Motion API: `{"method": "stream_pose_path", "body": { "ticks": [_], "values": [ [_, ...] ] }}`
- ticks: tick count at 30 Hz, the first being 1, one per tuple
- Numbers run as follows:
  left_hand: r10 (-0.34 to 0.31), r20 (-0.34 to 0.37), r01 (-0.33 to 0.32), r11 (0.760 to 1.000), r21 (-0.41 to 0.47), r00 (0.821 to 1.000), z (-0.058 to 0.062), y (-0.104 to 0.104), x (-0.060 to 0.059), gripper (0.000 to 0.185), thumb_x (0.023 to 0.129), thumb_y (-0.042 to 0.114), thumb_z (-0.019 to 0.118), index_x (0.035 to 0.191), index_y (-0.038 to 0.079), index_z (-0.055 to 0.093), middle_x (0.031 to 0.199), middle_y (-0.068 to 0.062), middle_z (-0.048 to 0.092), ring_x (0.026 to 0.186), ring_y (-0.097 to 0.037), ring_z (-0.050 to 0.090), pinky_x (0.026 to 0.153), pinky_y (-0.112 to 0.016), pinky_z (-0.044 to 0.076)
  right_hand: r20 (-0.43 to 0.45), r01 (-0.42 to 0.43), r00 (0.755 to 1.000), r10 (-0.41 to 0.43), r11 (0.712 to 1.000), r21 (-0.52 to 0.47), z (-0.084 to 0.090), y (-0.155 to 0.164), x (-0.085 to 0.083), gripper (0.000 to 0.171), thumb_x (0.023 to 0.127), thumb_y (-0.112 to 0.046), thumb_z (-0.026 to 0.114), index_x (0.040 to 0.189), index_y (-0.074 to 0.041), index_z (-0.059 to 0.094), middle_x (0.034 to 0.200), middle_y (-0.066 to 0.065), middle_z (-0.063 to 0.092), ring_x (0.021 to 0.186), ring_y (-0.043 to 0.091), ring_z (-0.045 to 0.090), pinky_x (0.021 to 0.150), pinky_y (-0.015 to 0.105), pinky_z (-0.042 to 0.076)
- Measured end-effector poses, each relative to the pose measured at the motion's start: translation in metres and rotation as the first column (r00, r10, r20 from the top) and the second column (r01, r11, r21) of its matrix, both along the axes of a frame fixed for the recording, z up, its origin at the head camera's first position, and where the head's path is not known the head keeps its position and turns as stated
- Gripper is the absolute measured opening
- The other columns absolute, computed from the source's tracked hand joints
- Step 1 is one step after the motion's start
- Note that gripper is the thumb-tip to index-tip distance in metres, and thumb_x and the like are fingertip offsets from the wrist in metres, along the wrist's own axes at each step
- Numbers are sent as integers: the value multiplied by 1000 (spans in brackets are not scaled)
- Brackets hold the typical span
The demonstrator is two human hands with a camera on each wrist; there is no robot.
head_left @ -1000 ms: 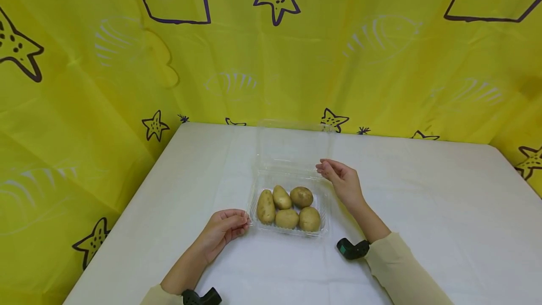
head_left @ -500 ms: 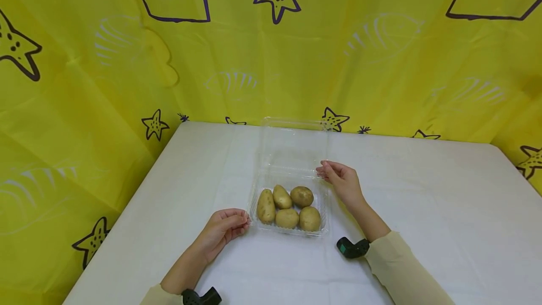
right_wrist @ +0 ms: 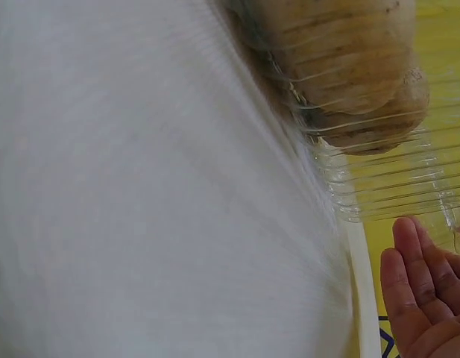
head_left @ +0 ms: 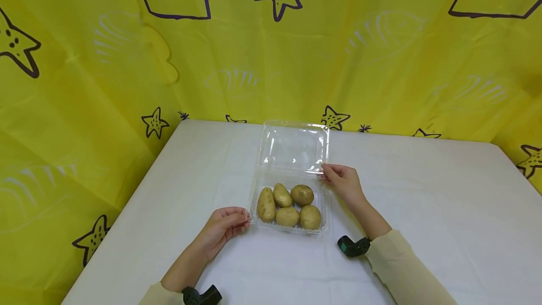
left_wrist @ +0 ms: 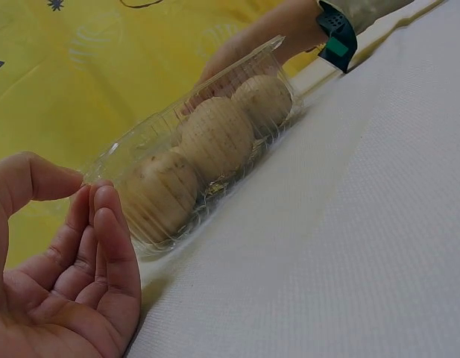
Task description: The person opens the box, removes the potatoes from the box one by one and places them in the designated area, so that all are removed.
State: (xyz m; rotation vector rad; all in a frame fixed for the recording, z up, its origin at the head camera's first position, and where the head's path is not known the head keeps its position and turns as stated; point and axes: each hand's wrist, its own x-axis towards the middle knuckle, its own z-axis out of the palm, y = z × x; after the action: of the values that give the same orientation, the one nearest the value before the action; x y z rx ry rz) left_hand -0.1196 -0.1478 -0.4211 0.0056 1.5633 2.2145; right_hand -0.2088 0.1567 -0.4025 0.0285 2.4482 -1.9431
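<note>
A clear plastic clamshell container (head_left: 286, 230) stands on the white table with its lid (head_left: 292, 147) raised at the back. Several potatoes (head_left: 287, 217) lie inside; in the left wrist view, some potatoes (left_wrist: 217, 138) show through the ribbed wall. At the container's left rim, my left hand (head_left: 224, 229) pinches the edge between thumb and fingertips. My right hand (head_left: 345, 185) is at the right side near the hinge, pinching the lid's edge. In the right wrist view, the right hand (right_wrist: 431, 298) is partly cut off and its thumb is mostly out of frame.
A white cloth covers the table (head_left: 432, 211). Behind it and at the sides hangs a yellow curtain (head_left: 317, 60) printed with starfish and fish. Black wrist devices (head_left: 353, 247) sit on both forearms.
The lid has changed its tilt and now shows bright reflections, its outline a little narrower. My right fingers have shifted slightly with it. The left hand and the potatoes have stayed in place.
</note>
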Motion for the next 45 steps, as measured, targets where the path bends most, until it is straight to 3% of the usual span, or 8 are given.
{"method": "stream_pose_path", "body": {
  "ticks": [5,10,18,36,45],
  "values": [
    [-3,-6,3,1000,2,1000,1,0,1,8,87,0,53,86,1,61,82,-6,62,75,-11,59,71,-21,49,68,-30,997,29,999,12,1,2,1,39,94,-20,53,111,15,57,84,10,67,71,4,59,65,18,50],
    [-2,-3,2,1000,0,1000,1,0,1,9,87,0,52,86,1,61,82,-6,62,75,-10,60,71,-21,49,97,-43,995,37,997,58,1,3,2,39,95,-22,52,109,13,59,84,9,68,70,5,59,64,18,50],
    [4,8,-4,1000,-4,1000,0,0,0,9,86,0,52,87,1,61,82,-6,62,75,-11,60,71,-21,49,98,-40,994,38,999,22,2,2,2,38,94,-18,52,106,17,58,80,12,68,66,4,59,60,17,49],
    [10,7,-10,1000,-3,1000,-1,0,0,9,86,-1,52,87,1,61,83,-7,62,75,-10,60,71,-21,49,89,-51,995,47,998,42,5,2,3,38,95,-19,51,105,17,59,83,16,68,67,6,60,61,18,50],
    [2,-3,-2,1000,2,1000,-1,0,0,9,86,0,52,86,1,61,83,-7,62,75,-11,59,70,-21,49,35,-80,996,80,997,-12,6,5,6,39,94,-16,53,108,20,55,86,20,67,67,5,62,64,20,51]
  ]
}}
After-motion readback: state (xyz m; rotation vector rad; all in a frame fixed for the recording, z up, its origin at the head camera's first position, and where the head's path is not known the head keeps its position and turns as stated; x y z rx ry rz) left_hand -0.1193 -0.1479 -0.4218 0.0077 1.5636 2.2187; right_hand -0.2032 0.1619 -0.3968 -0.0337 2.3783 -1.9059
